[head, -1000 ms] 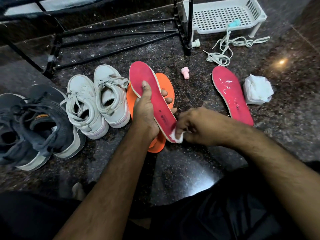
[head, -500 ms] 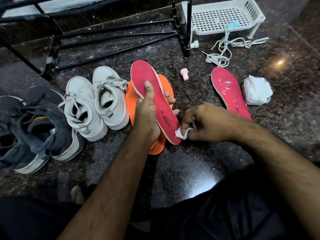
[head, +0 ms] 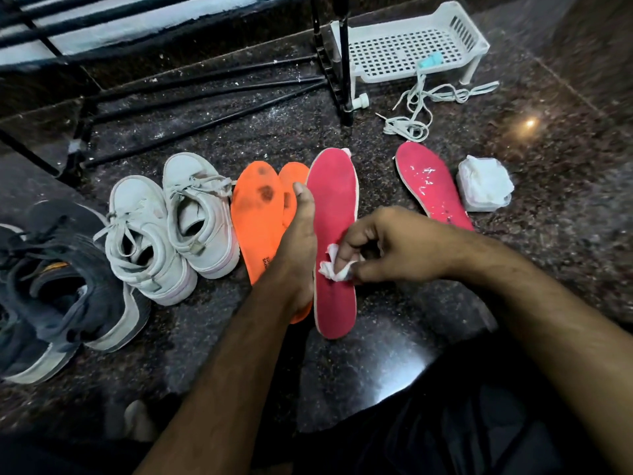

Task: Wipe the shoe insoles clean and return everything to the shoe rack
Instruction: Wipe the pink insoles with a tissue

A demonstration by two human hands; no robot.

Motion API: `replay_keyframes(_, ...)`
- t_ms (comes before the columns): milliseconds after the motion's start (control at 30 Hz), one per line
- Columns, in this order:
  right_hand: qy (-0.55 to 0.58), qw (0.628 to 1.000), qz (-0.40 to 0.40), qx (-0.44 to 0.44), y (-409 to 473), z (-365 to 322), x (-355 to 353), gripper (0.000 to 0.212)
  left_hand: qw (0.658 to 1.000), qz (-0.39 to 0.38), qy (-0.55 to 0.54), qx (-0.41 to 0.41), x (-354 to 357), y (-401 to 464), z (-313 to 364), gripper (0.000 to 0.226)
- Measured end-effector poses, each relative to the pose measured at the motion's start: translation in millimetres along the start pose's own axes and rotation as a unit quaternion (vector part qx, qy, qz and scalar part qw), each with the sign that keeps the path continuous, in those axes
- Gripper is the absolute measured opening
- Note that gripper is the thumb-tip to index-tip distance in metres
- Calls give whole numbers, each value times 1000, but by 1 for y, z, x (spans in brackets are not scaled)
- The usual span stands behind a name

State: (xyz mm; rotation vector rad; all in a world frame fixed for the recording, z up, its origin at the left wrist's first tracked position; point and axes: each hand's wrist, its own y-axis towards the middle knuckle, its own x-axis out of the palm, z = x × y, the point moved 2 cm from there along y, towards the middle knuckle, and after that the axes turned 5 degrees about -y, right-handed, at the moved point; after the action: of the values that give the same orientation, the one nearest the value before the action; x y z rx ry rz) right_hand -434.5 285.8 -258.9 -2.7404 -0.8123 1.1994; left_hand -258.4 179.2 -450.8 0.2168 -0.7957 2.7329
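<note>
A crumpled white wipe [head: 334, 270] is pinched in the curled fingers of the right hand [head: 387, 248] and pressed against the middle of a pink insole [head: 334, 214]. That insole is gripped along its left edge by the left hand [head: 298, 241], thumb up along the edge and fingers hidden behind it, so that it is held lengthwise, toe end far. Just left of it, two orange insoles [head: 257, 214] are laid overlapping on the dark stone floor [head: 548, 159], dark stains showing near their toes. Farther left a pair of white sneakers [head: 171, 228] is set, then dark sneakers [head: 58, 286] at the left edge. To the right, a second pink insole [head: 431, 183] flecked with white is laid beside a pack of white wipes [head: 484, 183]. Far right, loose white laces [head: 421, 108] are trailed before a white plastic tray [head: 407, 46]; the black shoe rack [head: 205, 84] is seen far left.
</note>
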Motion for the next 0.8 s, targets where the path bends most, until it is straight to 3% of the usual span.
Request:
replay_keyframes(33,0,999,31,11,1,2,-3,17,995,-78,6,-65,36,-79,46,91)
replay_keyframes(100,-46,994,93,38,4,8,-9,18,976,-208,15,-59,76,-113,73,93)
replay_keyframes(167,-106,980,153,64,6,11,-16,23,973,-211,32,-93,96,-136,75,92)
replay_keyframes(233,-130,963,218,89,4,13,-25,21,985,-143,17,-100,92,-120,73,89)
replay_keyframes(333,-184,914,338,126,-2,15,-38,19,976,-194,-8,-94,91,-126,73,91)
replay_keyframes(400,-192,875,416,154,-7,15,-45,17,974,-198,-16,-107,91,-126,70,93)
replay_keyframes(467,-168,860,461,139,-11,12,-47,14,974,-193,-27,-118,91,-125,71,94)
replay_keyframes(533,-126,891,430,77,-8,5,-43,13,975,-182,-38,-119,92,-125,72,93)
replay_keyframes(600,-120,931,343,32,0,-1,-27,13,976,-175,-43,-120,92,-125,72,91)
replay_keyframes(733,-123,971,205,10,12,-6,-4,12,973,-176,-47,-140,95,-126,72,85)
replay_keyframes(800,-85,993,82,21,8,-5,-5,12,973,-169,-52,-148,94,-126,72,87)
